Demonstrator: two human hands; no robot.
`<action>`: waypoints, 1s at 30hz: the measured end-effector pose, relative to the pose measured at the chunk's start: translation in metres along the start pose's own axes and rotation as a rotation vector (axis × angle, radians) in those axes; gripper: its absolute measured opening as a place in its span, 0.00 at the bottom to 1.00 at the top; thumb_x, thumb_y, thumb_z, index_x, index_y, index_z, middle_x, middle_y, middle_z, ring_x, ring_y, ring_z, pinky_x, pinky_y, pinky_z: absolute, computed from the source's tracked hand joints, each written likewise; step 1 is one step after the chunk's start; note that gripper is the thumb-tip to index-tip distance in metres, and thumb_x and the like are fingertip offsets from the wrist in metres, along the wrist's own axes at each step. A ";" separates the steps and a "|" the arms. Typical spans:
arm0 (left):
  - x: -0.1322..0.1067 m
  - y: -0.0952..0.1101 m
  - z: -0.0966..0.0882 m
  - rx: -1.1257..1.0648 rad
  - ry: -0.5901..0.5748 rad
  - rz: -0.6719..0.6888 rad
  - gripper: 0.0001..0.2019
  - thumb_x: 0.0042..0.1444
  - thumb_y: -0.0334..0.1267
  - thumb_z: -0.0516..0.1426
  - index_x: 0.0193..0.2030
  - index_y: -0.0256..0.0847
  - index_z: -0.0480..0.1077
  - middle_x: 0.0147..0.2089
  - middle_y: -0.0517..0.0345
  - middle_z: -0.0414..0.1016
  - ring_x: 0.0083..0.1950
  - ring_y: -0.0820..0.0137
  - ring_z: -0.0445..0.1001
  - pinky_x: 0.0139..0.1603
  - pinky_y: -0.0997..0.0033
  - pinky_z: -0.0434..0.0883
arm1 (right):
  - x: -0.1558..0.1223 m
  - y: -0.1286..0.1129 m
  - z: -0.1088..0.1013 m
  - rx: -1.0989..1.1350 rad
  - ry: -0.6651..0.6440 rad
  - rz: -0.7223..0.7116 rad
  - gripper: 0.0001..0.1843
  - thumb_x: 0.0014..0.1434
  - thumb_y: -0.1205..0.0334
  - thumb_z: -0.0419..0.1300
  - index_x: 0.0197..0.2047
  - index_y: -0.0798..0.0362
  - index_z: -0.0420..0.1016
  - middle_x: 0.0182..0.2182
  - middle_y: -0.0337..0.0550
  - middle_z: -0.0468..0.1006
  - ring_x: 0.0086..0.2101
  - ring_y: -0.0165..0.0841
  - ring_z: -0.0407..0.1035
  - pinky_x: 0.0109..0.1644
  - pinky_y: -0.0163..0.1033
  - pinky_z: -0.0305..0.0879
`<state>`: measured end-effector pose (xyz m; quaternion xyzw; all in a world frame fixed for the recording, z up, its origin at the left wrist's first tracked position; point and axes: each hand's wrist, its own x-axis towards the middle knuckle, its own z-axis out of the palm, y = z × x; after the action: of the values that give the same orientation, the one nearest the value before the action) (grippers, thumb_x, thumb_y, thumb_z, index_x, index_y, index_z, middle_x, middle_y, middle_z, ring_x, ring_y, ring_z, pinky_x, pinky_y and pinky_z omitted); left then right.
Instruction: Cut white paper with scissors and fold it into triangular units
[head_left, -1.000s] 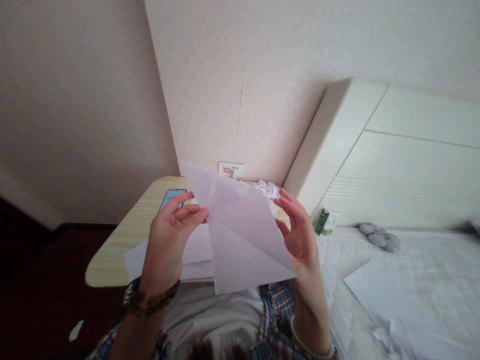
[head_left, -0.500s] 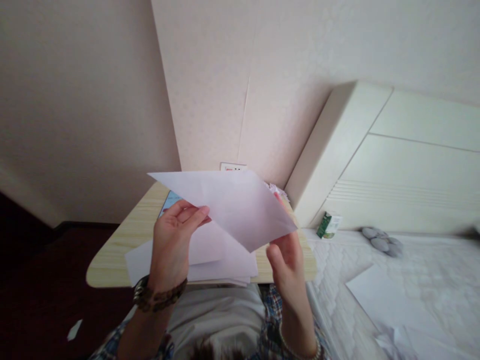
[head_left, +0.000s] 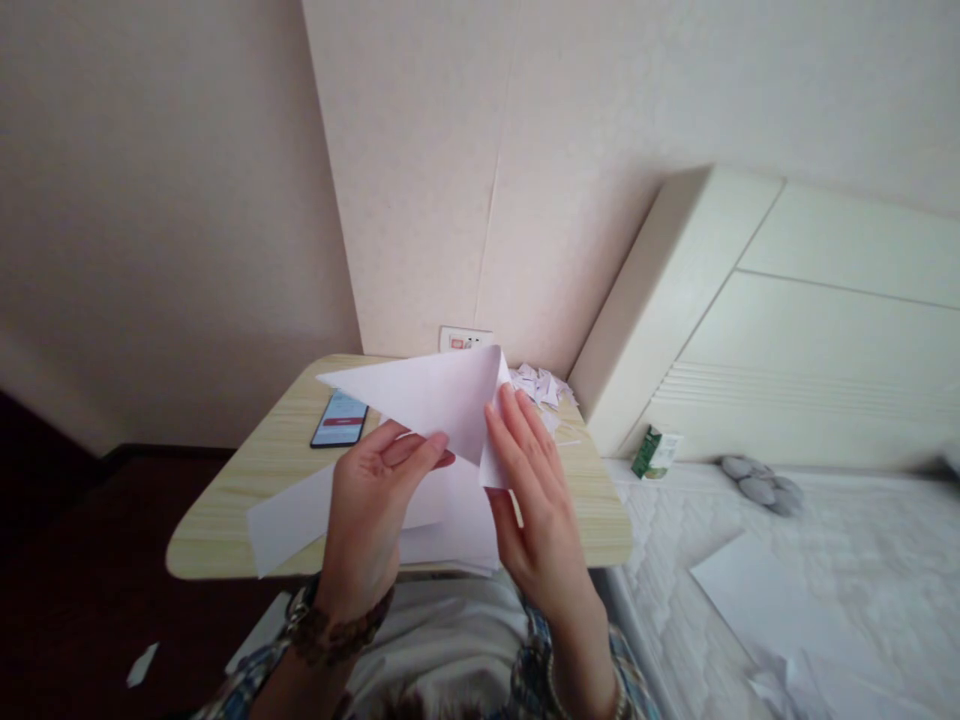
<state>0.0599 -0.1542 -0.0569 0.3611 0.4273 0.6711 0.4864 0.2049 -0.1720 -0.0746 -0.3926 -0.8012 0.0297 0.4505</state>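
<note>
- Pale wood-grain table (head_left: 217, 530) below me.
- Folded, pointed white paper (head_left: 427, 385) held above it, probably for finger room.
- My left hand (head_left: 375, 500) pinches its lower edge, likely steadying it; my right hand (head_left: 541, 500) lies along its folded side, grip unclear.

On the table (head_left: 217, 530) I see a phone (head_left: 340, 422) left, scraps (head_left: 540, 384) back right; above it, the held sheet (head_left: 439, 393); right of it, the mattress (head_left: 660, 550).
</note>
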 end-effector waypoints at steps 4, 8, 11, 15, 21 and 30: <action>-0.003 -0.001 0.001 -0.004 -0.017 0.009 0.06 0.45 0.35 0.69 0.32 0.40 0.80 0.30 0.61 0.83 0.32 0.70 0.79 0.36 0.74 0.77 | 0.001 0.001 0.005 -0.016 0.014 0.070 0.39 0.70 0.61 0.53 0.76 0.44 0.37 0.76 0.39 0.40 0.73 0.39 0.34 0.75 0.57 0.41; -0.004 -0.004 0.003 -0.003 -0.021 -0.006 0.05 0.46 0.35 0.68 0.31 0.40 0.80 0.32 0.60 0.84 0.33 0.70 0.79 0.36 0.74 0.77 | 0.001 -0.006 0.005 0.127 0.118 0.135 0.31 0.73 0.61 0.46 0.75 0.39 0.44 0.75 0.36 0.46 0.73 0.36 0.40 0.75 0.55 0.45; -0.003 -0.007 0.002 0.037 -0.024 0.002 0.04 0.46 0.36 0.68 0.28 0.40 0.78 0.28 0.60 0.82 0.31 0.69 0.79 0.35 0.72 0.76 | 0.001 -0.013 -0.001 0.315 0.272 0.264 0.25 0.73 0.60 0.46 0.70 0.37 0.60 0.71 0.36 0.59 0.70 0.38 0.50 0.73 0.55 0.49; 0.000 -0.008 -0.005 0.067 -0.048 0.003 0.06 0.46 0.37 0.68 0.26 0.41 0.77 0.26 0.62 0.80 0.31 0.69 0.78 0.35 0.73 0.76 | 0.000 -0.010 -0.014 0.622 0.416 0.368 0.19 0.71 0.56 0.48 0.59 0.41 0.75 0.64 0.41 0.71 0.66 0.43 0.61 0.68 0.57 0.60; 0.005 -0.004 -0.010 0.151 -0.134 -0.005 0.07 0.44 0.38 0.68 0.23 0.42 0.76 0.23 0.61 0.78 0.28 0.68 0.78 0.32 0.72 0.74 | -0.006 0.014 -0.027 0.725 0.445 0.523 0.26 0.70 0.50 0.46 0.67 0.46 0.65 0.59 0.51 0.77 0.55 0.46 0.74 0.51 0.51 0.75; 0.010 0.004 -0.016 0.322 -0.301 0.006 0.03 0.42 0.37 0.68 0.23 0.43 0.79 0.25 0.56 0.81 0.30 0.64 0.79 0.32 0.71 0.74 | -0.009 0.022 -0.039 0.708 0.293 0.665 0.21 0.62 0.40 0.59 0.42 0.47 0.82 0.37 0.45 0.86 0.39 0.43 0.80 0.39 0.44 0.75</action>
<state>0.0418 -0.1491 -0.0582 0.5314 0.4504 0.5342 0.4789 0.2501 -0.1743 -0.0664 -0.4496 -0.5023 0.3860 0.6298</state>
